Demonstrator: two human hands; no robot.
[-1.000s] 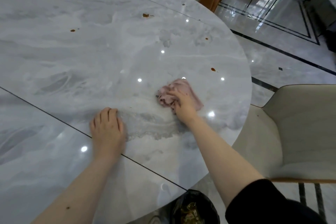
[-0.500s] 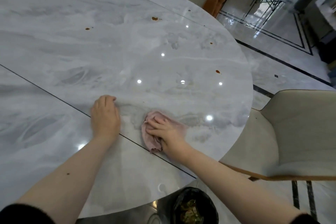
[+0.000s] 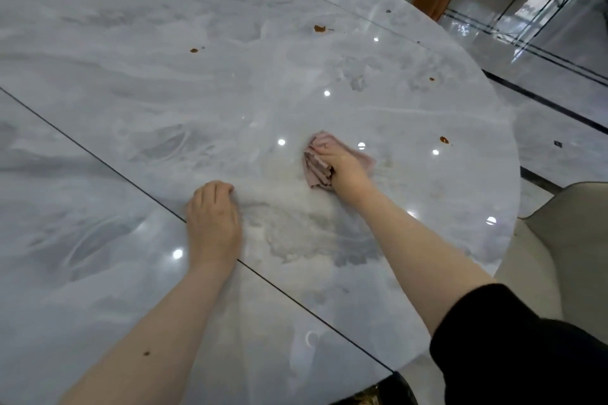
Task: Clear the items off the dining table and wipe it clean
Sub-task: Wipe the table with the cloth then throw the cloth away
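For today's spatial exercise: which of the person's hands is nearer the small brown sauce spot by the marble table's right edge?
Right. The right hand, pressing the pink cloth, lies left of the brown spot; the left hand rests farther left and nearer the person.

You have a single view, from the camera on your head, looking forward and steeply down across the grey marble surface (image 3: 164, 102), whose near edge runs under the bottom of the frame. It sits close enough that both forearms reach in from the bottom, the left hand (image 3: 214, 220) near the middle and the right hand (image 3: 342, 168) a little beyond it. The wide lens bends the rounded far-right rim, and past it you see a pale chair (image 3: 566, 240) at right and glossy floor (image 3: 543, 76) at upper right.
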